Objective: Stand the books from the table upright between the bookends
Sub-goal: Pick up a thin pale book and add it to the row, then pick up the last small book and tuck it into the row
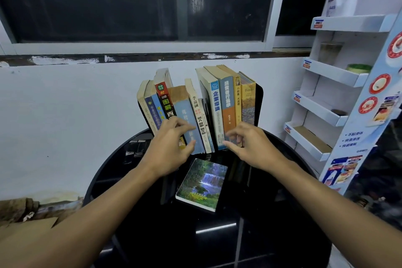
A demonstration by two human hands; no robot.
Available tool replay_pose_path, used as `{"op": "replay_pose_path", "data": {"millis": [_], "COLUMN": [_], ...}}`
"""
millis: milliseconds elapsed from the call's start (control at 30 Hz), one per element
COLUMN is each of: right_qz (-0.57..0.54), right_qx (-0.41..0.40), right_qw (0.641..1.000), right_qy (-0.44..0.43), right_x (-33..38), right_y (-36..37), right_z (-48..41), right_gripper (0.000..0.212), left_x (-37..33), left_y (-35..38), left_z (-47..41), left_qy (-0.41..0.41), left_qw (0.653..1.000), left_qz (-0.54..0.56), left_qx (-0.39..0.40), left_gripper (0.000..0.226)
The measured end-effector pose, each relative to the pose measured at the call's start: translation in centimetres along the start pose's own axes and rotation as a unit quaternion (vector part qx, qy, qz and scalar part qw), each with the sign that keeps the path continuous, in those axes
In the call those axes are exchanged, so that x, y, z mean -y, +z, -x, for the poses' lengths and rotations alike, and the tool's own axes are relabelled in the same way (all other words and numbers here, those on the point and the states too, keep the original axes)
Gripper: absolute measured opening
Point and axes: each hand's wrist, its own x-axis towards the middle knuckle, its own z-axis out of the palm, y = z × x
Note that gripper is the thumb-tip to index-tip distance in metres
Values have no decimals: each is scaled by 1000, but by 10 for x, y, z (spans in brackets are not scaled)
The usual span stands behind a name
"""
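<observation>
A row of upright books stands at the back of the round black table [250, 213]. The left group [165, 102] leans right and the right group [226, 98] stands straighter, with a narrow gap and thin volumes between them. A black bookend [258, 104] closes the right end; the left bookend is hidden. My left hand [169, 150] lies against the lower spines of the left group, thumb on a light-blue book [185, 113]. My right hand [250, 143] touches the lower spines of the right group with loosely bent fingers. A book with a waterfall cover [202, 183] lies flat in front of the row.
A white cardboard display rack [326, 98] with several shelves stands right of the table. The white wall and a dark window [130, 2] are just behind the books. Brown clutter [32, 209] lies low at the left.
</observation>
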Motion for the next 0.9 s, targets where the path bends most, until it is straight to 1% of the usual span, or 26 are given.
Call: {"op": "replay_pose_path", "data": {"millis": [67, 167, 233, 300, 367, 433, 533, 600, 733, 900], "right_qz": [10, 20, 24, 24, 21, 20, 26, 34, 35, 32], "right_qx": [39, 80, 98, 113, 127, 136, 155, 169, 181, 184], "right_qw": [999, 995, 992, 990, 988, 987, 983, 980, 976, 974], "right_qy": [19, 55, 73, 81, 85, 88, 97, 103, 114, 130], "right_x": [-1, -3, -3, -2, 2, 6, 10, 12, 14, 13], "right_y": [-1, 1, 5, 9, 11, 14, 18, 21, 25, 27], "right_z": [14, 34, 45, 54, 60, 65, 68, 68, 64, 60], "right_gripper": [30, 32, 33, 34, 36, 40, 47, 51, 59, 62], "left_x": [4, 6, 6, 5, 5, 3, -1, 1, 3, -3], "left_y": [5, 13, 19, 23, 26, 29, 31, 32, 33, 36], "left_z": [8, 21, 26, 29, 31, 34, 36, 38, 42, 50], "left_qy": [-26, -70, -91, -115, -140, -150, -154, -166, -189, -185], "left_qw": [998, 984, 978, 972, 966, 963, 964, 963, 959, 959], "left_qz": [1, -6, -9, -16, -2, 9, 15, 22, 44, 56], "left_qx": [64, 163, 190, 205, 219, 225, 218, 211, 205, 209], "left_gripper": [45, 48, 41, 35, 43, 45, 54, 56, 48, 38]}}
